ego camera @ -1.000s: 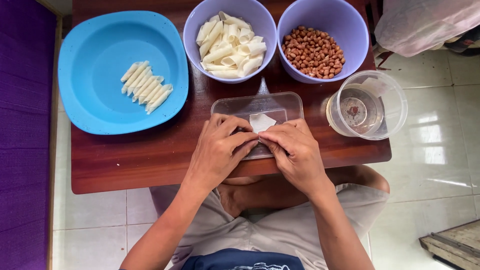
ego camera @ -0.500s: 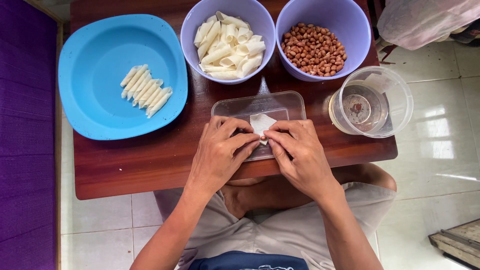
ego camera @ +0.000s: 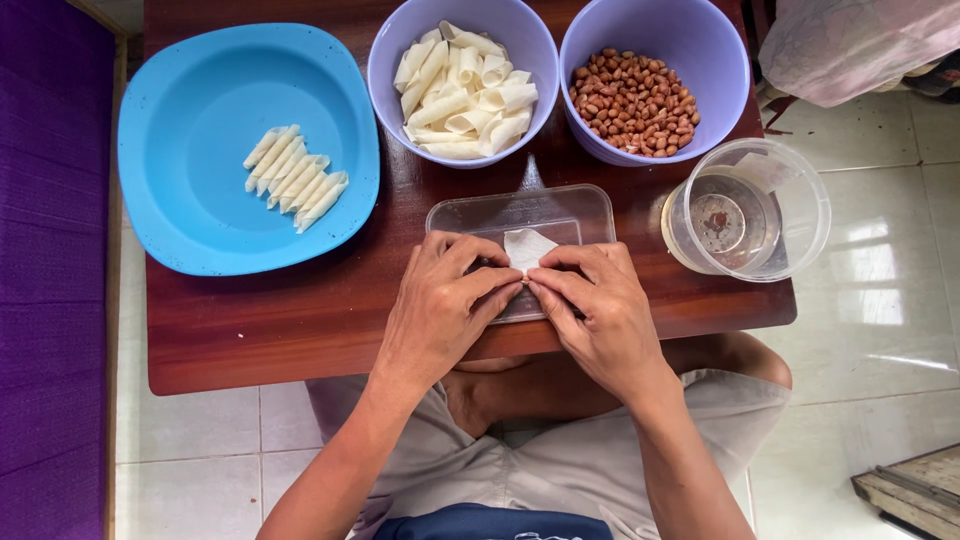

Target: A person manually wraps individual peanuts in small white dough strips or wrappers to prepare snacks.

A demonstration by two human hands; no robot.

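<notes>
White wrapper (ego camera: 524, 246) | left hand (ego camera: 440, 300), right hand (ego camera: 600, 310) | fingers pinching it, tips touching

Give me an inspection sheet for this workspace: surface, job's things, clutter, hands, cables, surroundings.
Surface: dark wooden table, small and low, over the person's lap.
Job's things: white wrapper on a clear plastic lid, pinched by both hands; blue plate with a row of finished rolls; purple bowl of rolled wrappers; second purple bowl of peanuts; clear tub holding some liquid.
Clutter: nothing seen.
Hands: left hand and right hand, fingertips meeting on the wrapper.
Cables: nothing seen.
Surroundings: pale tiled floor; purple mat at left; cloth bundle top right.
</notes>
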